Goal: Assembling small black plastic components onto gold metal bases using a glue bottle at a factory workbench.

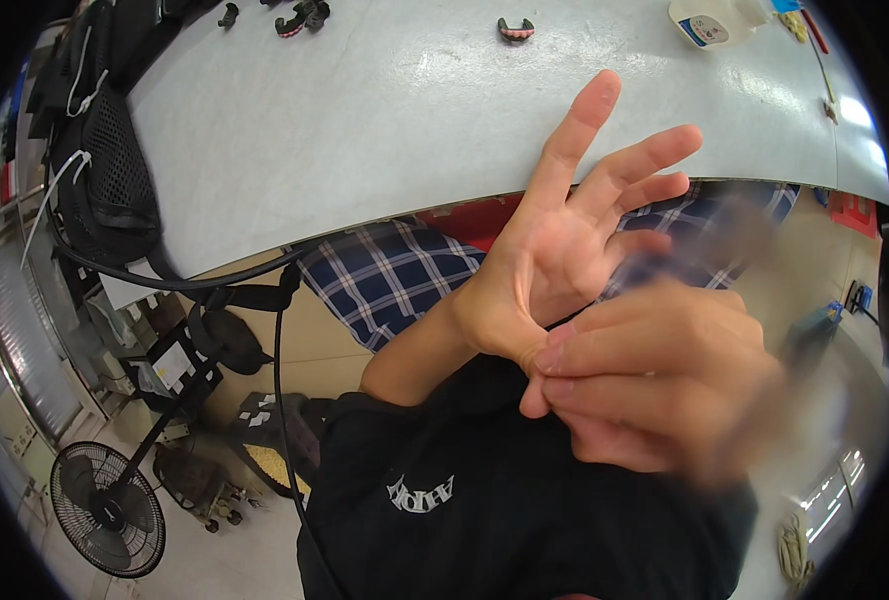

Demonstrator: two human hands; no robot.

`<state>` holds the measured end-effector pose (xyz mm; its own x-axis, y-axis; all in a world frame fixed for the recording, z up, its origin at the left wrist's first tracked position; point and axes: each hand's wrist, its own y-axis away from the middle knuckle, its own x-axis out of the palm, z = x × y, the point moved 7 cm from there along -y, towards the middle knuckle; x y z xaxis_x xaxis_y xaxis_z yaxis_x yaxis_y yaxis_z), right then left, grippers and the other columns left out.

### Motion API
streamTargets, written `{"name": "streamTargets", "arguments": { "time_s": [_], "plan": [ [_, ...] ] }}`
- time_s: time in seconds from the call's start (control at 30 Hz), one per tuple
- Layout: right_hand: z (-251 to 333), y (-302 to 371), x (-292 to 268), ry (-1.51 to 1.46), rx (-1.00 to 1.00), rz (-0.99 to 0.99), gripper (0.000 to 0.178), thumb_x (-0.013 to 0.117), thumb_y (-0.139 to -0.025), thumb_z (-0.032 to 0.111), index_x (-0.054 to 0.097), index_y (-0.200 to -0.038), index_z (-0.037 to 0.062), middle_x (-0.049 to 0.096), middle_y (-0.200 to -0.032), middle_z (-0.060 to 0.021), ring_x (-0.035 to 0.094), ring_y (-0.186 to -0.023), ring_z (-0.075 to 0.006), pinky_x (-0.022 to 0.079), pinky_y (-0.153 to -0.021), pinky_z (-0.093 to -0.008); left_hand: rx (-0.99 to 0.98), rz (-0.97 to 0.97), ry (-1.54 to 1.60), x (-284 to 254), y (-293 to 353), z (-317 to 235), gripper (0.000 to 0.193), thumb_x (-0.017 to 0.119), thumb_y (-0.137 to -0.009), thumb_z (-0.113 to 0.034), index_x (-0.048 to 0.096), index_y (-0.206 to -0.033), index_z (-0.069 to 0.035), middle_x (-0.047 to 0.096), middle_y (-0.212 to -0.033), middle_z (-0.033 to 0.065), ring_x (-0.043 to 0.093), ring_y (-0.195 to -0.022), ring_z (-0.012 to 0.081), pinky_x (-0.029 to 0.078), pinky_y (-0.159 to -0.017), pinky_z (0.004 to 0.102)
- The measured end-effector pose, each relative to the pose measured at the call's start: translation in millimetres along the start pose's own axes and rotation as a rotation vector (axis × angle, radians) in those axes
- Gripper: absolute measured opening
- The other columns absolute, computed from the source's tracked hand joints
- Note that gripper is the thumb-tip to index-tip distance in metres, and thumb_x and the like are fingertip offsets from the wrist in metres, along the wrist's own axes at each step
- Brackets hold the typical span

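Note:
My left hand [574, 240] is raised in front of the table's near edge, palm showing, with its fingers spread and nothing in it. At its thumb my right hand [664, 370] is closed, fingertips pinching the left thumb [533, 400]. The right hand's back and wrist are blurred, and its palm is hidden. Beyond the hands, a small black horseshoe-shaped piece with a pink row [515, 31] lies on the grey table [364, 120]. Neither hand touches it.
More black and pink pieces [302, 20] lie at the table's far left. A translucent bottle [709, 25] stands far right. A black mesh bag [114, 170] hangs at the left edge, with a cable [280, 400] running down. A fan [109, 510] stands lower left.

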<state>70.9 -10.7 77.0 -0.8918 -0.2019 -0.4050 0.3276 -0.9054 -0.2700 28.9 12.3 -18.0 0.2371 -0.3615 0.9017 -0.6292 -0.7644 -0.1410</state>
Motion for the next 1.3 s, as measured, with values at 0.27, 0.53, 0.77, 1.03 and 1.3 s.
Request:
{"name": "streamTargets", "arguments": {
  "time_s": [0.27,0.53,0.77,1.03,1.3],
  "plan": [
    [10,-1,2,0.193,-0.136,-0.015,0.020,0.074,-0.057,0.005,0.065,-0.076,0.0039,0.064,-0.084,-0.0058,0.064,-0.068,-0.0219,0.051,-0.057,-0.0296,-0.016,-0.007,-0.008,-2,-3,0,0.128,0.081,-0.058,-0.043,-0.015,-0.140,-0.025,0.009,-0.145,0.0240,0.027,-0.128,0.0294,0.032,-0.095,0.0416],
    [0,15,-52,-0.028,-0.308,-0.499,0.009,0.061,-0.069,-0.003,0.057,-0.076,-0.0038,0.062,-0.082,-0.0190,0.062,-0.068,-0.0199,0.049,-0.054,-0.0256,0.317,-0.045,-0.182,13,3,-41,0.106,0.083,-0.059,-0.027,0.017,-0.138,-0.003,0.036,-0.133,0.0225,0.047,-0.110,0.0259,0.038,-0.090,0.0336],
    [-58,14,-90,0.208,0.060,-0.814,0.034,0.063,-0.076,0.003,0.053,-0.108,-0.0012,0.055,-0.105,-0.0145,0.053,-0.101,-0.0238,0.042,-0.088,-0.0342,0.706,-0.610,-1.568,13,21,-153,0.013,0.067,-0.074,0.000,0.063,-0.086,0.000,0.061,-0.091,0.0109,0.058,-0.075,0.0182,0.046,-0.065,0.0278],
    [-73,-15,-88,0.228,0.143,-0.720,0.049,0.064,-0.079,0.008,0.043,-0.122,-0.0014,0.050,-0.117,-0.0145,0.050,-0.107,-0.0222,0.042,-0.090,-0.0336,0.569,-0.417,-2.100,47,-23,-122,0.025,0.071,-0.070,-0.008,0.064,-0.094,-0.006,0.060,-0.085,0.0076,0.055,-0.083,0.0208,0.045,-0.072,0.0312],
    [-100,-16,-97,0.135,0.099,-0.750,0.034,0.064,-0.078,0.005,0.050,-0.108,-0.0026,0.059,-0.087,-0.0137,0.058,-0.082,-0.0222,0.046,-0.073,-0.0306,0.484,-0.418,-2.086,29,-32,-102,0.014,0.069,-0.072,-0.010,0.063,-0.081,-0.001,0.060,-0.082,0.0080,0.057,-0.074,0.0202,0.046,-0.068,0.0298]
  ]
}}
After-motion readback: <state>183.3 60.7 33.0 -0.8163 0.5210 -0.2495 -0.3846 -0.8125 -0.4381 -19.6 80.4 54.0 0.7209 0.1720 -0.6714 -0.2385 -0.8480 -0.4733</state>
